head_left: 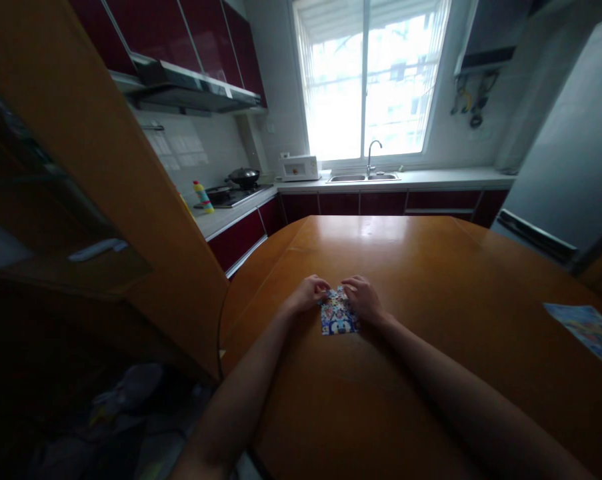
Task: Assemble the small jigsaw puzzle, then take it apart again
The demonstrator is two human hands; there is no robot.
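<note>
A small, partly assembled jigsaw puzzle (pixel 339 320) with a colourful cartoon print lies flat on the wooden table. Its lower edge is straight, while the top edge is uneven, with knobs of pieces showing. At the upper left corner my left hand (pixel 309 293) has its fingers curled in and closed against the puzzle. My right hand (pixel 363 300) rests over the upper right side, fingers bent and closed on the top edge, covering part of the picture. Whether either hand pinches a single loose piece is too small to tell.
The oval wooden table (pixel 405 267) spreads around the puzzle. A printed picture sheet (pixel 585 328) lies near its right edge. A wooden cabinet (pixel 181 267) stands close on the left. Beyond are a counter with a sink (pixel 363 178), a microwave (pixel 299 168) and a wok (pixel 244 176).
</note>
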